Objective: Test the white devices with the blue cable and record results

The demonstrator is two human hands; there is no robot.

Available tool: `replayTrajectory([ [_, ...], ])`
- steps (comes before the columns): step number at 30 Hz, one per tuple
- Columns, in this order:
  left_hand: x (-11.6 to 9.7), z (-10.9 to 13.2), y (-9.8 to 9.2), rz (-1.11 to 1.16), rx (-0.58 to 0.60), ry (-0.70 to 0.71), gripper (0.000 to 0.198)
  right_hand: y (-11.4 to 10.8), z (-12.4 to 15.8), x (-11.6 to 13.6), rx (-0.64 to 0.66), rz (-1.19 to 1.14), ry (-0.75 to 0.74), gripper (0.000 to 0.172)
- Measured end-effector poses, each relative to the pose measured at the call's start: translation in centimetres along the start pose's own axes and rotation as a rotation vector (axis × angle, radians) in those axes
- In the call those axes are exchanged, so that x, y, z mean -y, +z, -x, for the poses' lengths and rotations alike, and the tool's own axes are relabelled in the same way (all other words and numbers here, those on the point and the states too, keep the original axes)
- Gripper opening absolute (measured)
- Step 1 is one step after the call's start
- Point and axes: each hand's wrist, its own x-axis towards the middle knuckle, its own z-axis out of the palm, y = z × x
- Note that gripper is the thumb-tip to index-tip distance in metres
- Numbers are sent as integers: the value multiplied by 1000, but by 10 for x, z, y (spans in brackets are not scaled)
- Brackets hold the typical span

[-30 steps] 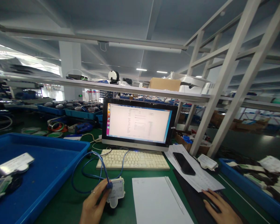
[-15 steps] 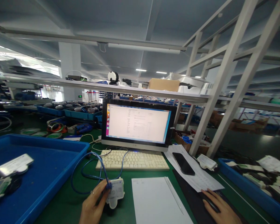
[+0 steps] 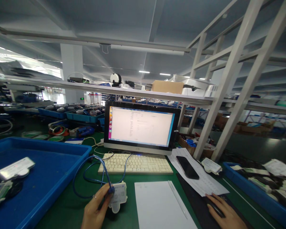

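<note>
Left hand (image 3: 95, 208) is pinching blue cable (image 3: 95, 168) plug against white device (image 3: 119, 195), fingers pressed together, at worktop (image 3: 69, 210) front edge. Right hand (image 3: 222, 211) is cupping mouse (image 3: 214, 206). Bracing device flat should steady plug.

Device (image 3: 118, 194): white plastic, smooth, slight sheen. Cable (image 3: 102, 166): blue rubbery sheath, glossy. Worktop (image 3: 69, 211): green mat, matt. Tray (image 3: 52, 168): blue plastic, smooth, semi-gloss. Keyboard (image 3: 135, 163): cream plastic, matt. Sheet (image 3: 154, 205): white paper, matt. Phone (image 3: 187, 167): black glass, glossy. Monitor (image 3: 140, 127): glossy screen, black plastic bezel. Frame (image 3: 228, 82): white-painted metal. Box (image 3: 168, 86): brown cardboard, dull.
</note>
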Motion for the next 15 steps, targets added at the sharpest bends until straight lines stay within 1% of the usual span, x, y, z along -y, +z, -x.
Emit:
replayTrajectory([
  [4, -3, -2, -1, 6, -21, -1, 29, 1, 0, -1, -16, 6, -6, 45],
  [9, -1, 0, -1, -2, -4, -8, 28, 2, 1, -3, -13, 22, -13, 43],
  [15, -2, 0, -1, 0, -17, -7, 28, -1, 0, -1, -12, 25, -19, 41],
])
